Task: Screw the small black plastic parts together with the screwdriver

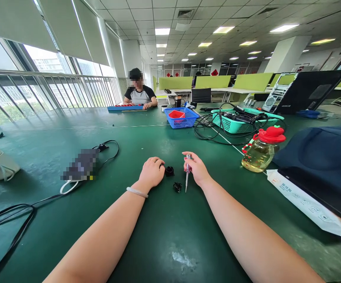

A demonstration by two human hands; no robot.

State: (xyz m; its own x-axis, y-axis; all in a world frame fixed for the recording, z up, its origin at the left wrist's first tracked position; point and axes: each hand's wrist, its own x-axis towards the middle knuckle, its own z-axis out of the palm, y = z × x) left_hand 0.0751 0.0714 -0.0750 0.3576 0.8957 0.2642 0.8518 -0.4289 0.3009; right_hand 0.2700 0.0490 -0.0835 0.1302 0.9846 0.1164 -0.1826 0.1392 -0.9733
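Observation:
My right hand grips a small screwdriver with a clear reddish handle, its tip pointing down at the green table. My left hand rests on the table with its fingers curled, touching a small black part. A second small black part lies just left of the screwdriver's tip. A pale bracelet sits on my left wrist.
A glass jug with a red lid and a dark blue bag stand at the right. Black cables run at the left. A blue basket, a teal basket and a seated person are further back.

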